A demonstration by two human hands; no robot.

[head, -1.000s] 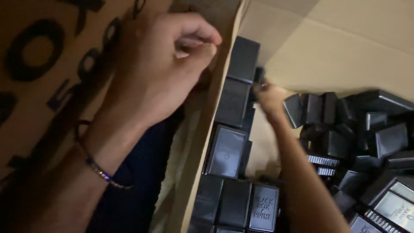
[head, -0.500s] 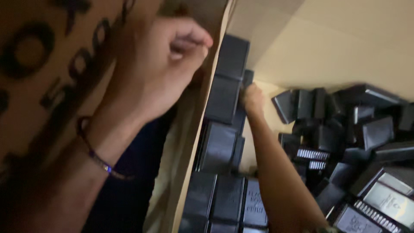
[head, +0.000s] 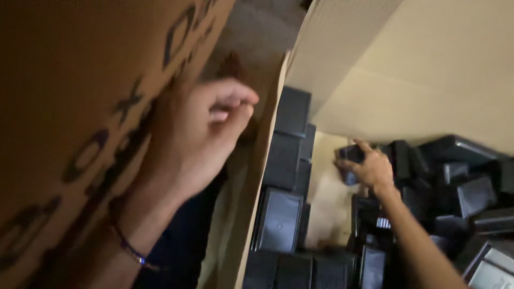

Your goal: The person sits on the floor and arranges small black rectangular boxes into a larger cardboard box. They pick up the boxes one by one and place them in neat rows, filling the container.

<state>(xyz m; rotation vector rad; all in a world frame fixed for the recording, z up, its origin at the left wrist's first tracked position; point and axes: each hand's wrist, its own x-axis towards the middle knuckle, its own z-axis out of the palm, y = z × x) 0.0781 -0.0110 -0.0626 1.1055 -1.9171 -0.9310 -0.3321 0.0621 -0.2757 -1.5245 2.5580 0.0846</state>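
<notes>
Hands: left [head: 201,142] curled on cardboard flap [head: 257,176], right [head: 369,168] grasping black case [head: 350,160].

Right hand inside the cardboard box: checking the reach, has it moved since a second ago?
Yes. The right hand went rightward, away from the stacked row of black plastic cases toward the loose pile.

Both forearms are bare, with no sleeves showing. The left hand [head: 195,134] wears a thin dark cord bracelet [head: 128,249] with small blue beads around the wrist. The right hand [head: 372,168] carries no ring, watch or glove.
</notes>
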